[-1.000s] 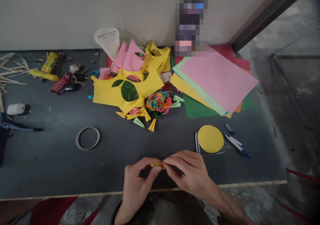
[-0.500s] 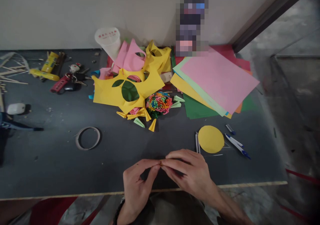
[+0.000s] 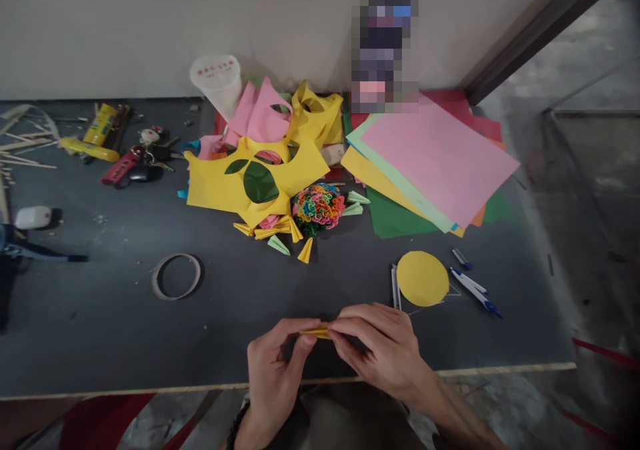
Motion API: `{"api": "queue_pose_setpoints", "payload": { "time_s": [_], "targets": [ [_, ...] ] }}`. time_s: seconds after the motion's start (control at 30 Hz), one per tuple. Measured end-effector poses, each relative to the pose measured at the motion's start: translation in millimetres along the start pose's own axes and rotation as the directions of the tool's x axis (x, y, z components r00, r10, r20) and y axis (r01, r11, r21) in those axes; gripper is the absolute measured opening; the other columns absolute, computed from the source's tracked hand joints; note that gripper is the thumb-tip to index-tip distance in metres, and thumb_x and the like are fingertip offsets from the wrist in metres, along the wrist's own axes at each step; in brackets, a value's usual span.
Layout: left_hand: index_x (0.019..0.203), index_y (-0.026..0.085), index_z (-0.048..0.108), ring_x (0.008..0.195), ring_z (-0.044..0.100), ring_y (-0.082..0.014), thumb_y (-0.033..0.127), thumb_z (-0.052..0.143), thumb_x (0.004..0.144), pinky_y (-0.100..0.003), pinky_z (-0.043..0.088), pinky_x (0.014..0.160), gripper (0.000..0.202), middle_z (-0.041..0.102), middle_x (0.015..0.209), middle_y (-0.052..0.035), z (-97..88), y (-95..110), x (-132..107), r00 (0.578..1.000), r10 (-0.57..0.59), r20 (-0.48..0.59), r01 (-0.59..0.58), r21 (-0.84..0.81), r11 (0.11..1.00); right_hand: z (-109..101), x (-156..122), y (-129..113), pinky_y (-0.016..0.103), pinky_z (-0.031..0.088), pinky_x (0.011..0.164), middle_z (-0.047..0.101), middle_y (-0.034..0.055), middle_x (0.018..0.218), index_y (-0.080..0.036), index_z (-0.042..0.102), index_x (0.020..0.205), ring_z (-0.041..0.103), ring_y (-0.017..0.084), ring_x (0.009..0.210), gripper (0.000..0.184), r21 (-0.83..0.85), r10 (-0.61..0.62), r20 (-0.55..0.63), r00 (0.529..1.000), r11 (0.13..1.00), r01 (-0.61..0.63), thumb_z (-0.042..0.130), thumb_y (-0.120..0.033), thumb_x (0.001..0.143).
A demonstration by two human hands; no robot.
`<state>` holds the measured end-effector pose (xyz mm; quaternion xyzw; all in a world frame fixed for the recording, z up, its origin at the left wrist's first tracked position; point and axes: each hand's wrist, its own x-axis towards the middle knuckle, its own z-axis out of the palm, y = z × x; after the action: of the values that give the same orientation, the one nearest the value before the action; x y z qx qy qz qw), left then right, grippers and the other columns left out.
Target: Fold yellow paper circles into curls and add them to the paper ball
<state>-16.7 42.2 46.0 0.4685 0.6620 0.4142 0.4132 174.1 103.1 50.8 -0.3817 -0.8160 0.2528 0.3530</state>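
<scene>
Between my two hands is a small folded piece of yellow paper (image 3: 316, 331), close to the table's front edge. My left hand (image 3: 276, 363) pinches its left end between thumb and fingers. The fingers of my right hand (image 3: 383, 343) are closed on its right end and hide part of it. Past my right hand lies a round yellow paper disc (image 3: 423, 279), partly over a clear ruler-like piece. Farther up, folded yellow paper cones (image 3: 305, 250) and pale green ones (image 3: 279, 245) lie around a cluster of colourful rolled paper (image 3: 320, 209).
A roll of tape (image 3: 177, 277) lies left of my hands. Cut yellow paper (image 3: 215, 182), a lidded cup (image 3: 220, 87) and stacked coloured sheets (image 3: 440, 157) stand at the back. A compass (image 3: 475, 292) lies right; keys (image 3: 157, 157) and wooden sticks (image 3: 30, 145) lie left.
My fingers have shifted slightly apart, and more of the folded yellow paper shows between them. Things on the table stay where they were.
</scene>
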Motion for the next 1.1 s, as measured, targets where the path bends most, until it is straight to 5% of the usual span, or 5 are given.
{"api": "queue_pose_setpoints", "payload": {
  "time_s": [0.23,0.57,0.73,0.97,1.1],
  "targets": [
    [0.091,0.027,0.081,0.053,0.075,-0.0102,0.026,0.072,0.097,-0.014,0.057,0.054,0.011,0.083,0.070,0.0051,3.6,-4,-6,0.998,0.031,-0.060,-0.031,0.003,1.000,-4,-1,0,0.026,0.051,0.066,0.079,-0.0008,0.088,-0.022,0.072,0.100,0.073,0.012,0.068,0.008,0.034,0.018,0.028,0.999,0.999,-0.019,0.071,-0.014,0.099],
    [0.100,0.029,0.079,0.082,0.085,-0.0178,0.015,0.071,0.095,-0.023,0.067,0.074,0.017,0.089,0.095,-0.0009,6.0,-18,-16,0.958,0.270,-0.094,-0.267,0.043,0.963,-4,-1,2,0.026,0.053,0.065,0.080,-0.0001,0.088,-0.022,0.074,0.102,0.071,0.011,0.067,0.008,0.052,-0.016,-0.019,1.000,0.999,0.017,0.073,-0.015,0.098],
    [0.091,0.029,0.087,0.074,0.086,-0.0209,0.024,0.083,0.088,-0.023,0.068,0.064,0.007,0.090,0.090,-0.0025,5.1,-13,-13,0.989,0.082,-0.126,-0.091,-0.062,0.994,-11,-7,3,0.026,0.057,0.069,0.082,0.0045,0.095,-0.015,0.075,0.113,0.076,0.012,0.074,0.014,-0.099,-0.188,0.017,0.982,0.977,0.188,0.071,-0.011,0.100],
    [0.087,0.031,0.090,0.088,0.088,-0.0255,0.031,0.085,0.087,-0.030,0.071,0.083,0.005,0.091,0.094,-0.0039,1.8,-5,-3,0.995,-0.081,-0.057,0.064,-0.259,0.964,-25,-12,0,0.027,0.059,0.093,0.083,0.0042,0.117,-0.016,0.079,0.119,0.075,0.013,0.104,0.034,-0.363,-0.347,0.203,0.915,0.842,0.400,0.047,-0.012,0.109],
    [0.089,0.029,0.090,0.075,0.087,-0.0236,0.034,0.085,0.087,-0.025,0.071,0.070,0.007,0.091,0.088,-0.0039,-0.2,-10,-6,0.983,-0.183,0.017,0.182,-0.246,0.952,-25,-10,4,0.027,0.060,0.091,0.082,0.0056,0.121,-0.016,0.080,0.118,0.075,0.015,0.104,0.031,-0.408,-0.450,0.237,0.861,0.758,0.509,0.052,-0.014,0.107]
  ]
}}
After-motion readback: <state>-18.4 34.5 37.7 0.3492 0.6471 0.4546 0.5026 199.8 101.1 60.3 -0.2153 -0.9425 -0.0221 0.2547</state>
